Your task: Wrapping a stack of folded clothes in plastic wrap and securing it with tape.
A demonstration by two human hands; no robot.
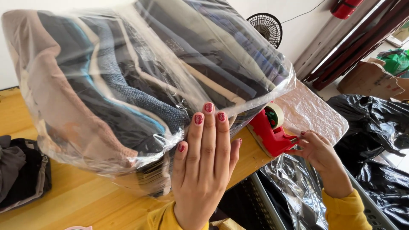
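1. A clear plastic bag (140, 81) packed with folded garments in tan, navy, black, cream and blue-knit stands tilted on the wooden table (72, 200); its film is wrinkled and glossy.
2. The left hand (204, 170) lies flat and open against the bag's near end, fingers straight, pressing rather than gripping.
3. The right hand (317, 151) pinches the front of a red tape dispenser (272, 130) at the table edge, just beside the bag; one tape roll sits in it.
4. The bag's top corners are cut off by the frame, and glare blurs individual garments, so they cannot be counted.
5. One fan (265, 27) by the wall, one pile of dark clothes (21, 170) at the left, black bags (375, 127) at the right.
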